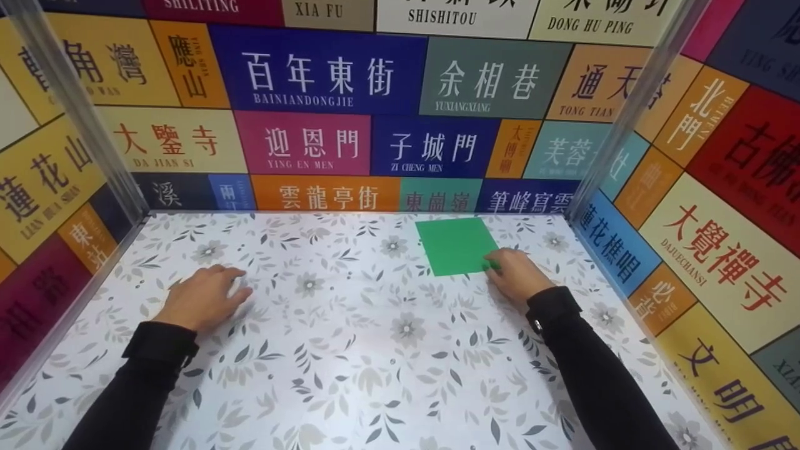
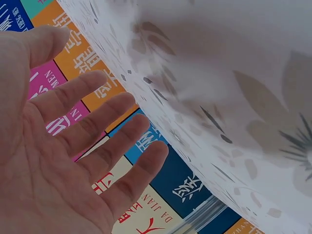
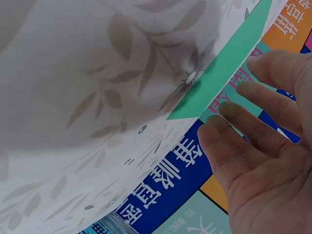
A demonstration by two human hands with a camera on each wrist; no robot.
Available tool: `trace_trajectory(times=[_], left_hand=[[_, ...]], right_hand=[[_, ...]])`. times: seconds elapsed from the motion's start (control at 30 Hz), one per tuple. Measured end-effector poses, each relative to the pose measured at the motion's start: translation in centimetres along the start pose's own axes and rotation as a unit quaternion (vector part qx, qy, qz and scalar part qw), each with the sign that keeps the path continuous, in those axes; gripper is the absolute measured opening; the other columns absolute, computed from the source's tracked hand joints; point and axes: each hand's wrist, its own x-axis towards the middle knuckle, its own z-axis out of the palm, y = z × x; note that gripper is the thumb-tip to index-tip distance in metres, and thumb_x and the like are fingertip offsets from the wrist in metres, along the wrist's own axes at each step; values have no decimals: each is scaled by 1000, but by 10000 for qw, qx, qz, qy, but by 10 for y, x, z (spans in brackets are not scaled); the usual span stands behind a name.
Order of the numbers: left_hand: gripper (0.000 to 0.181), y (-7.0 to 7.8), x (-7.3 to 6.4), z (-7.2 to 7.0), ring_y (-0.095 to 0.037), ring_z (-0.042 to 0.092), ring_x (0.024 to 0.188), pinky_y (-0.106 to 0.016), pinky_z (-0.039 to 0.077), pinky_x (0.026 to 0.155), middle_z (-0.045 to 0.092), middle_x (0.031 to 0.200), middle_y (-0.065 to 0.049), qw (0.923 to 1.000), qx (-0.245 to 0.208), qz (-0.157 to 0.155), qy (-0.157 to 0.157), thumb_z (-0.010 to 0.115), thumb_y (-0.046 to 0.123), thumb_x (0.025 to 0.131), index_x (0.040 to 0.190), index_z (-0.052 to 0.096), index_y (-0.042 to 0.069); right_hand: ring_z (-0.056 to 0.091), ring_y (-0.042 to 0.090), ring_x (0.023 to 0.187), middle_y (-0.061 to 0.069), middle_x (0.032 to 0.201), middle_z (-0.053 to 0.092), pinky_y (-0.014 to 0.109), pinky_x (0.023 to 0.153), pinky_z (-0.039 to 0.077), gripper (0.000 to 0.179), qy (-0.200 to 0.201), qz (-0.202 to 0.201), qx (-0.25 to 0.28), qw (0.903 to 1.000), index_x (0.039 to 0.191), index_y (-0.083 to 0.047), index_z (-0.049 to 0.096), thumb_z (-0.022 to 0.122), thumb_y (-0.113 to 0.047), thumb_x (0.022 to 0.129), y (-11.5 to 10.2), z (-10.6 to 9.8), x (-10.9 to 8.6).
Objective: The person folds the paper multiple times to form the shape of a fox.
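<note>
Back wall (image 1: 375,112), top row, cropped above: dark red panel (image 1: 250,15), SHILITING; tan panel (image 1: 329,15), XIA FU; white panel (image 1: 451,17), SHISHITOU; pale yellow panel (image 1: 594,24), DONG HU PING.

Next row: narrow orange panel (image 1: 189,65), 應山, YING SHAN; wide dark blue panel (image 1: 317,72), 百年東街, BAINIANDONGJIE; grey-green panel (image 1: 490,76), 余相巷, YUXIANGXIANG; light orange panel (image 1: 589,82), TONG TIAN.

Third row: cream panel (image 1: 172,139), DA JIAN SI, red lettering; DA JIAN legible in left wrist view too. Pink panel (image 1: 306,144), 迎恩門, YING EN MEN; smaller blue panel (image 1: 431,147), 子城門, ZI CHENG MEN.

Bottom: bright orange panel (image 1: 325,195), 雲龍亭街.

Left wall (image 1: 37,250): yellow panel (image 1: 47,181), 蓮花山, LIAN HUA SHAN.

Right wall (image 1: 737,187): orange panel (image 1: 699,117), 北門, BEIMEN; large cream panel (image 1: 725,256), 大覺禪寺, DAJUECHANSI, red.
</note>
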Motion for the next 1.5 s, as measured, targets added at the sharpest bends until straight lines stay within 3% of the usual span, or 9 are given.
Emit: trace_trajectory(times=[0.33, 0.87, 1.27, 1.5], left_hand=[[59, 12, 13, 8, -58, 62, 150, -81, 52, 120, 67, 161, -32, 9998, -133, 134, -8, 63, 46, 118, 162, 65, 6], [60, 41, 25, 15, -55, 63, 151, -79, 53, 121, 70, 160, -28, 9991, -145, 405, -64, 65, 46, 117, 163, 65, 8], [54, 75, 38, 21, -52, 64, 152, -76, 52, 125, 70, 161, -26, 9971, -330, 676, 95, 65, 46, 118, 159, 70, 10], [48, 97, 45, 29, -49, 72, 142, -71, 58, 120, 77, 150, -24, 9937, -369, 1022, 290, 70, 39, 116, 152, 75, 8]], right_hand=[[79, 53, 124, 32, 124, 84, 67, 115, 62, 28, 30, -337, 53, 9994, 128, 13, 81, 72, 2, 105, -5, 11, 12], [77, 53, 127, 32, 129, 82, 66, 119, 60, 32, -266, -328, -24, 9991, 132, 12, 80, 72, -1, 104, -9, 23, 14], [78, 51, 120, 30, 123, 82, 64, 112, 64, 26, -189, -482, -60, 9986, 127, 9, 82, 75, -1, 105, -24, 26, 3], [79, 48, 118, 27, 121, 80, 62, 110, 66, 22, -181, -412, -2, 9990, 125, 7, 83, 76, -1, 105, -35, 27, -4]])
